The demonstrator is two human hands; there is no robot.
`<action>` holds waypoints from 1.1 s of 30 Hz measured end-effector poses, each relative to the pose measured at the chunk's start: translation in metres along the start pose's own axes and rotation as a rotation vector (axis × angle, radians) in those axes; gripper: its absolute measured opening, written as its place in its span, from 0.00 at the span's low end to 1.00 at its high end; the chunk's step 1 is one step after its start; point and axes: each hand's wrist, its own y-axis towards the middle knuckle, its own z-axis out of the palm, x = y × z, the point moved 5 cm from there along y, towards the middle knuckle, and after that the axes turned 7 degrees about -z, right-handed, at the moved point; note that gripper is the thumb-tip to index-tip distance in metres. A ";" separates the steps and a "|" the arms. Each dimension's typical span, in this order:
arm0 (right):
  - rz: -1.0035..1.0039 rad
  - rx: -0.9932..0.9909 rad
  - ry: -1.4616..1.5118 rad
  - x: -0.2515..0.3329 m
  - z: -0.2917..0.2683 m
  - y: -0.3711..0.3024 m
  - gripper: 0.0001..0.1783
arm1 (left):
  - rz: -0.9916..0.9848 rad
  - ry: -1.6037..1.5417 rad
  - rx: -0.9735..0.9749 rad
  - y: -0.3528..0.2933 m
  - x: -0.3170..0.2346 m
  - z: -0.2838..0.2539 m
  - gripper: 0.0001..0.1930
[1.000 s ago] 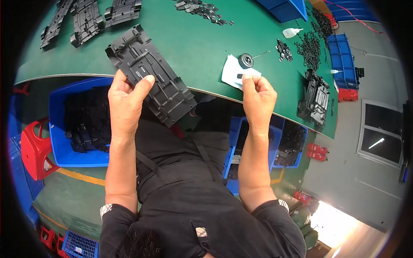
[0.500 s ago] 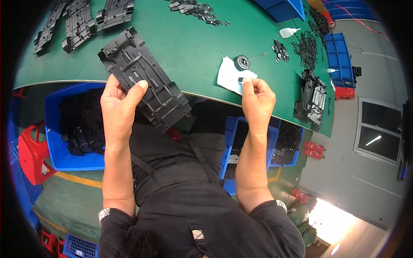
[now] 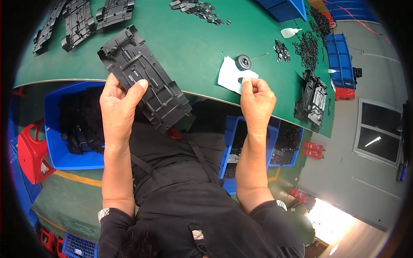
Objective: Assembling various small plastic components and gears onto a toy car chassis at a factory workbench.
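My left hand (image 3: 120, 105) grips a black plastic chassis plate (image 3: 150, 84) by its left edge, thumb on its ribbed face. The plate is tilted over the table's front edge. My right hand (image 3: 257, 101) is closed in a pinch on a small black plastic piece (image 3: 241, 80), whose end shows at the thumb tip. That hand is over a white cloth (image 3: 230, 76) on the green table. Just beyond it, a small black wheel with a thin metal rod (image 3: 243, 62) rests at the cloth's far edge.
Several similar chassis plates (image 3: 77, 23) lie at the far left. Loose small black pieces (image 3: 200, 10) are at the back. A white squeeze bottle (image 3: 290, 32), dark rod-like parts (image 3: 307, 47) and an assembled chassis (image 3: 312, 99) are on the right. Blue bins (image 3: 73, 163) stand below the table's edge.
Hardly anything differs. Both hands keep their grips and nearly the same places, with only a slight shift of the whole view.
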 end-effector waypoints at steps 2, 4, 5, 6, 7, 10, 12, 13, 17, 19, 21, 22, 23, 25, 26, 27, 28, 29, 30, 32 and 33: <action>-0.032 -0.010 -0.040 0.002 0.000 -0.001 0.09 | 0.001 0.001 -0.001 0.000 0.000 0.000 0.17; -0.061 -0.023 -0.133 0.006 -0.001 -0.002 0.08 | -0.003 -0.012 -0.003 0.000 -0.001 0.001 0.17; -0.062 -0.023 -0.133 0.007 -0.001 -0.002 0.08 | -0.003 -0.013 -0.004 0.000 -0.001 0.000 0.17; -0.123 -0.039 -0.188 0.010 -0.001 -0.002 0.08 | -0.005 -0.009 0.000 0.000 -0.001 0.000 0.17; -0.183 -0.056 -0.243 0.013 -0.001 -0.002 0.08 | -0.008 -0.006 0.005 0.000 0.000 0.000 0.18; -0.274 -0.075 -0.314 0.016 -0.001 -0.003 0.08 | -0.007 -0.006 0.012 0.001 0.001 0.000 0.17; -0.311 -0.092 -0.338 0.016 -0.001 -0.004 0.08 | -0.007 -0.009 0.017 0.001 0.000 0.000 0.17; -0.348 -0.108 -0.361 0.018 -0.001 -0.005 0.08 | -0.008 -0.011 0.021 0.001 0.000 0.000 0.17; -0.419 -0.161 -0.322 0.022 -0.008 -0.008 0.05 | -0.008 -0.029 0.018 0.000 -0.002 0.001 0.17; -0.532 -0.275 -0.127 0.029 -0.016 -0.012 0.02 | -0.008 -0.042 0.030 0.000 -0.002 0.002 0.17; -0.548 -0.293 -0.065 0.031 -0.021 -0.018 0.04 | -0.006 -0.042 0.030 -0.002 -0.002 0.001 0.17; -0.591 -0.318 -0.040 0.033 -0.022 -0.022 0.04 | -0.011 -0.041 0.031 -0.003 -0.002 0.002 0.16; -0.635 -0.342 -0.014 0.036 -0.024 -0.027 0.04 | -0.009 -0.050 0.040 -0.005 -0.004 0.004 0.16; -0.724 -0.346 0.014 0.041 -0.027 -0.039 0.08 | -0.033 -0.051 0.052 -0.013 -0.009 0.011 0.16; -0.775 -0.359 0.039 0.043 -0.027 -0.044 0.09 | -0.039 -0.062 0.080 -0.016 -0.009 0.014 0.16; -0.836 -0.343 0.076 0.046 -0.028 -0.046 0.11 | -0.059 -0.067 0.108 -0.020 -0.009 0.019 0.16; -0.832 -0.344 0.087 0.048 -0.027 -0.048 0.11 | -0.080 -0.069 0.133 -0.023 -0.009 0.021 0.16; -0.910 -0.339 0.127 0.053 -0.027 -0.051 0.12 | -0.094 -0.079 0.185 -0.025 -0.006 0.023 0.17; -0.987 -0.335 0.167 0.056 -0.027 -0.055 0.12 | -0.128 -0.086 0.219 -0.028 -0.004 0.027 0.17; -1.058 -0.257 0.240 0.058 -0.026 -0.058 0.14 | -0.155 -0.042 0.312 -0.033 0.003 0.033 0.18; -1.078 -0.216 0.275 0.060 -0.026 -0.060 0.15 | -0.198 -0.044 0.353 -0.037 0.006 0.036 0.18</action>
